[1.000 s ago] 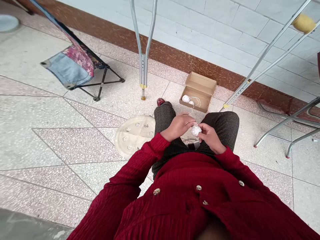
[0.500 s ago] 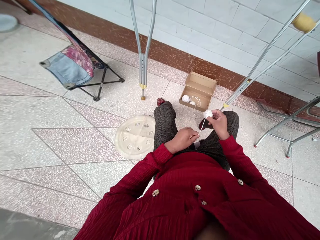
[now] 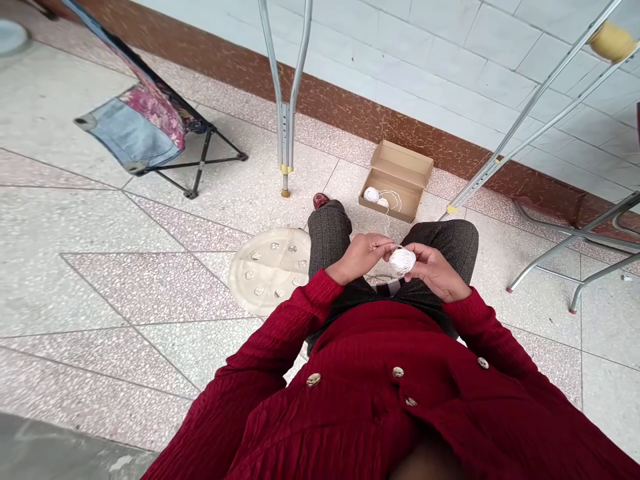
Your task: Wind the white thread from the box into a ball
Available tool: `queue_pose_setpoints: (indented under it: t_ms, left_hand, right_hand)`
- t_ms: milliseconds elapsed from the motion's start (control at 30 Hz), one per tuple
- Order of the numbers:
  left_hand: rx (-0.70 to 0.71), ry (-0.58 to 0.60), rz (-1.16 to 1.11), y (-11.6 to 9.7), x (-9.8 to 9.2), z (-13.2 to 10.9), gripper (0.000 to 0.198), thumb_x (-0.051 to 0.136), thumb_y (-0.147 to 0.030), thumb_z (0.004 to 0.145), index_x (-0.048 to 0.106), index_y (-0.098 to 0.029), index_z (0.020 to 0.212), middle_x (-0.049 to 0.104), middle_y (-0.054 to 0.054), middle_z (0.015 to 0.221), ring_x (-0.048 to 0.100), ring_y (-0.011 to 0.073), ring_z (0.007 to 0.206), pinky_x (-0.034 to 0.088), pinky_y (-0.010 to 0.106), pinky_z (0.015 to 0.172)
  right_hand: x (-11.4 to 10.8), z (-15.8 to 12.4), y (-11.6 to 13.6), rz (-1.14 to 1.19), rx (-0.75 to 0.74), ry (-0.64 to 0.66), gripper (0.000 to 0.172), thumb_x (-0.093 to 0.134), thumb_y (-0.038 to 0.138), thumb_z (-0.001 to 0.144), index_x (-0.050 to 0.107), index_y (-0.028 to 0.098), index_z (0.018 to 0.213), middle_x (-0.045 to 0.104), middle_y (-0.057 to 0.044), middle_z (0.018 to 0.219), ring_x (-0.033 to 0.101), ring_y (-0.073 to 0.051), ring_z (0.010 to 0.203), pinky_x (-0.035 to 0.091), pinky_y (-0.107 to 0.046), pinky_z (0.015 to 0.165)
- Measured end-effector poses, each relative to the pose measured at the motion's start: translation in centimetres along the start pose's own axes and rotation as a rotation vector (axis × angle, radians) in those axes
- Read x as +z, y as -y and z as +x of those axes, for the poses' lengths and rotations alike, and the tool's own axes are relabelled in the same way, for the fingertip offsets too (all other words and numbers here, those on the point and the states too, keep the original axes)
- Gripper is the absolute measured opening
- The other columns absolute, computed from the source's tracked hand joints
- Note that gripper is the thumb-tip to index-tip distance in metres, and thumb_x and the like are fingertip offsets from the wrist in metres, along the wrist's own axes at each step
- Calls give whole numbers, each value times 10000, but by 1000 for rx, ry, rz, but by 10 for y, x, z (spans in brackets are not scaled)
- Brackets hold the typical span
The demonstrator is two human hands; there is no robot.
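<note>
My right hand [image 3: 434, 272] grips a small ball of white yarn [image 3: 401, 261] above my lap. Close on its left, my left hand [image 3: 364, 256] pinches a strand of the yarn, fingertips almost against the ball. From the hands a thin white strand [image 3: 387, 220] runs forward to an open cardboard box [image 3: 387, 213] on the floor. Inside the box, at its left, lie a white yarn ball [image 3: 371, 195] and a smaller white ball [image 3: 383, 203], with loose loops of yarn beside them.
A round beige stool top [image 3: 265, 267] with holes is left of my knee. Metal crutches [image 3: 285, 133] stand ahead, and another crutch [image 3: 480, 177] leans at the right. A folding chair [image 3: 140, 133] is at far left, a metal-legged frame [image 3: 575, 260] at right. The tiled wall [image 3: 425, 73] runs behind.
My right hand has brought the yarn ball down and left, toward my left hand. My left hand has risen slightly, and the strand between the hands is now much shorter.
</note>
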State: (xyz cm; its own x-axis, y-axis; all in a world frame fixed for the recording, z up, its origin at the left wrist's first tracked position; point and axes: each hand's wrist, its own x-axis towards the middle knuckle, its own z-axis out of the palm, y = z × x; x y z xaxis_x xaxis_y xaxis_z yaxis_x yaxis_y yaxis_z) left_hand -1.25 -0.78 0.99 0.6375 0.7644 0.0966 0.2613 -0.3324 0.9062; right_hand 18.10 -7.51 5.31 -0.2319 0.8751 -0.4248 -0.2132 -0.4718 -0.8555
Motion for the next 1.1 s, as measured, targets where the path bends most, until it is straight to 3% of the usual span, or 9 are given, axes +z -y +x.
queue_pose_setpoints:
  t_ms: [167, 300, 367, 533, 633, 733, 867, 1000, 1100]
  left_hand:
    - [-96, 98, -63, -1, 20, -16, 435, 455, -376, 983, 620, -147, 652, 637, -3, 643, 574, 116, 639, 427, 225, 677]
    - [-14, 118, 116, -10, 21, -24, 398, 464, -341, 988, 642, -164, 680, 645, 14, 668, 600, 144, 695, 451, 247, 713]
    - [61, 55, 234, -14, 12, -21, 361, 472, -334, 991, 677, -180, 736, 673, 30, 711, 629, 169, 759, 483, 290, 828]
    - [182, -41, 436, -13, -23, -2, 266, 485, -274, 989, 717, -190, 891, 741, 48, 871, 671, 186, 847, 421, 419, 1079]
    - [210, -42, 450, -8, -32, 7, 235, 508, -241, 972, 713, -185, 872, 742, 48, 890, 673, 184, 866, 396, 435, 1103]
    - [182, -32, 333, -3, -25, 10, 280, 500, -271, 975, 707, -178, 812, 728, 38, 828, 657, 179, 833, 453, 383, 1006]
    - [41, 2, 47, 7, -4, 7, 331, 476, -312, 968, 707, -155, 790, 697, 16, 747, 626, 158, 742, 472, 259, 725]
    - [-75, 26, -141, 14, 15, -2, 345, 474, -299, 947, 687, -135, 731, 681, 5, 702, 606, 130, 686, 448, 227, 696]
    - [-105, 87, -75, 14, 24, -11, 401, 495, -353, 955, 652, -139, 654, 639, -1, 629, 569, 118, 631, 425, 228, 682]
  right_hand:
    - [-9, 20, 9, 7, -139, -239, 366, 826, 365, 669, 675, 215, 968, 710, -24, 893, 666, -161, 732, 539, -276, 617]
    - [-27, 54, -5, -328, -362, -545, 299, 778, 298, 628, 620, 201, 862, 656, 0, 791, 574, -138, 649, 500, -284, 607]
    - [-33, 65, -19, -522, -399, -593, 275, 754, 284, 627, 614, 199, 849, 640, 2, 773, 553, -143, 661, 495, -297, 649]
    - [-18, 58, -47, -545, -303, -304, 274, 739, 319, 657, 616, 208, 875, 627, 9, 782, 543, -146, 684, 466, -274, 620]
    - [-2, 42, -46, -409, -229, -159, 269, 771, 320, 654, 618, 215, 849, 604, 20, 753, 534, -134, 673, 439, -245, 567]
    - [7, 26, -34, -224, -149, -96, 304, 801, 311, 649, 620, 224, 878, 607, 32, 727, 529, -119, 616, 394, -217, 482]
    - [14, 9, -16, -102, -134, -72, 349, 849, 338, 637, 636, 218, 886, 664, 15, 769, 600, -135, 642, 467, -233, 502]
    - [14, 5, -4, -103, -176, -121, 387, 860, 397, 634, 636, 212, 890, 692, -9, 792, 648, -166, 679, 523, -287, 565]
    - [2, 16, 0, -168, -272, -297, 349, 828, 382, 662, 604, 213, 868, 671, 1, 770, 608, -147, 636, 495, -279, 555]
